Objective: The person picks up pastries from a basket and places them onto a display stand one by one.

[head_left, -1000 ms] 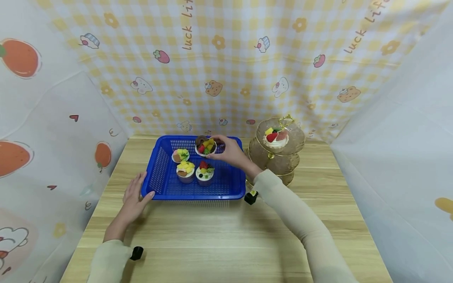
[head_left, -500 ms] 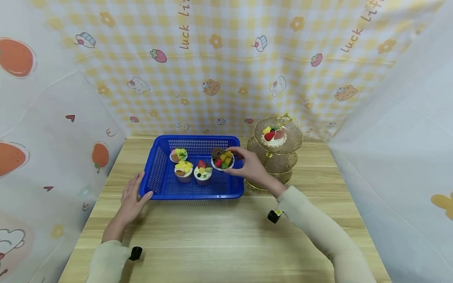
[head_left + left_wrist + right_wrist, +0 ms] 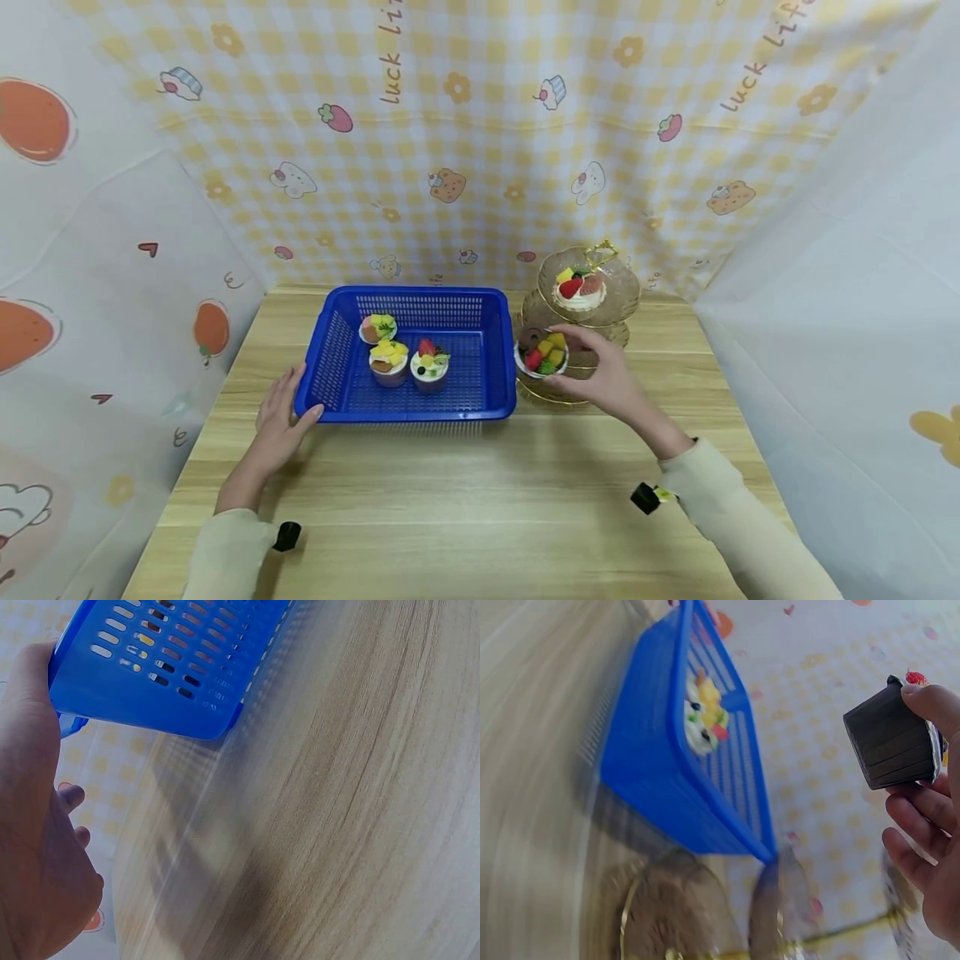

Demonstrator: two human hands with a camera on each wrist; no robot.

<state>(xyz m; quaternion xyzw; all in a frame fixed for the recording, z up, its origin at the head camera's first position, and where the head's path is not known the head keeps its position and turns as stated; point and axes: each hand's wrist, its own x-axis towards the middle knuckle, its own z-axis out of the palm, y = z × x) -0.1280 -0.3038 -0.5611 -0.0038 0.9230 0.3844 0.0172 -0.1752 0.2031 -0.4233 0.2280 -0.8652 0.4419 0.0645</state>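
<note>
My right hand point(image 3: 600, 375) pinches a dark-cupped fruit cupcake point(image 3: 542, 353) by its rim, between thumb and fingers. The cupcake has a chocolate ring, red berries and yellow fruit chunks on top. It hangs just right of the blue basket point(image 3: 427, 417), in front of the lower plates of a gold-trimmed tiered stand point(image 3: 615, 312). In the right wrist view its dark pleated cup point(image 3: 892, 739) is tilted. My left hand point(image 3: 281, 421) rests at the basket's front left corner, thumb by the front rim and fingers along the left side; part of its contact is hidden.
Inside the basket stand a pineapple-topped cupcake point(image 3: 388, 362), a strawberry-topped cupcake point(image 3: 430, 367) and a smaller fruit-topped one point(image 3: 377, 328). A cream fruit tart point(image 3: 580, 292) sits on the stand's top plate. Patterned cloth point(image 3: 480, 150) hangs behind the wooden table point(image 3: 450, 508).
My right hand has carried the chocolate-ring cupcake rightward, from over the basket's back past its right rim to the stand. My left hand stays at the basket's corner.
</note>
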